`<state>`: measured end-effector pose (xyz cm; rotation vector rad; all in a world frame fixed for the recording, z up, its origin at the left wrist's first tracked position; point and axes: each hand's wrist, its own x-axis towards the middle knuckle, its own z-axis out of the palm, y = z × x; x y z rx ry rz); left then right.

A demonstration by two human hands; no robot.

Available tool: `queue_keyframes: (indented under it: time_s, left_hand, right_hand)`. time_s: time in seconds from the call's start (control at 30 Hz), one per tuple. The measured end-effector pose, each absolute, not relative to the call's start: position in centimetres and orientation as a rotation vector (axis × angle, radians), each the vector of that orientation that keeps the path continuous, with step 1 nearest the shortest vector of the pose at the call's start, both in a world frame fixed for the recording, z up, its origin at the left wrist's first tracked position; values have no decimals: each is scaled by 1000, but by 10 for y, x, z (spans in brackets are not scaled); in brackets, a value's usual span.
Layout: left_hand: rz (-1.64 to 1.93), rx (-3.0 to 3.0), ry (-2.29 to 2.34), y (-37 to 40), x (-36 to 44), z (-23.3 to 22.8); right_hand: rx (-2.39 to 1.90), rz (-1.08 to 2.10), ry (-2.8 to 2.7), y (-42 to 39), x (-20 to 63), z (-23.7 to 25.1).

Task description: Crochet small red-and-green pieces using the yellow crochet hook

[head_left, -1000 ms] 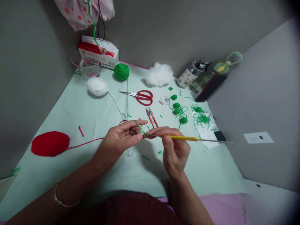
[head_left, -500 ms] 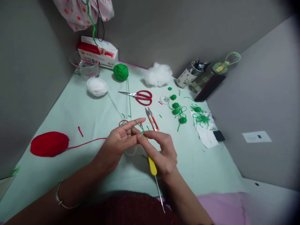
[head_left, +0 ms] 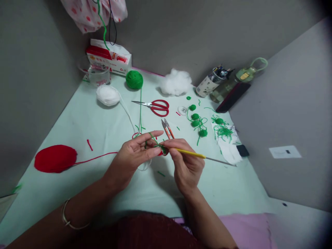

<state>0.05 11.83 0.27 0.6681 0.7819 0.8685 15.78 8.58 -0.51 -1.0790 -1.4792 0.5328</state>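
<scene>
My left hand [head_left: 132, 155] was held above the pale green table cover [head_left: 85, 124], fingers narrowly curled and pinching a small bit of crochet work [head_left: 160, 149] in green and red, with the green strand [head_left: 140, 107] looped over my raised forefinger. That strand ran back up the table to the green yarn ball [head_left: 134, 79] near the far wall. My right hand [head_left: 187, 166] was closed on the yellow-handled crochet hook [head_left: 197, 155], thumb and forefinger gripping it near the front end, its tip at the work and its metal shaft pointing out to the right. The 2 hands met at the work, fingertips touching.

The red yarn ball [head_left: 55, 158] lay well to the left, its thread leading toward my left hand. Just beyond my fingers lay the thread snips [head_left: 167, 128], and farther back the red-handled scissors [head_left: 155, 106].
</scene>
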Motion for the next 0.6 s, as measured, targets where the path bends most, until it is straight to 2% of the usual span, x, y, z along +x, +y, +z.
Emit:
queue_keyframes:
  time_s: [0.17,0.4,0.6]
  left_hand:
    - [803,524,717,120,1,0]
    - [797,503,711,124,-3,1]
    - [814,691,751,121,0,2]
  right_hand:
    - [-1119,305,-1655,82,159,-5]
    - [-1008,860,-1151,92,167,-1]
    - [-1086,917,-1169,91,166,-7]
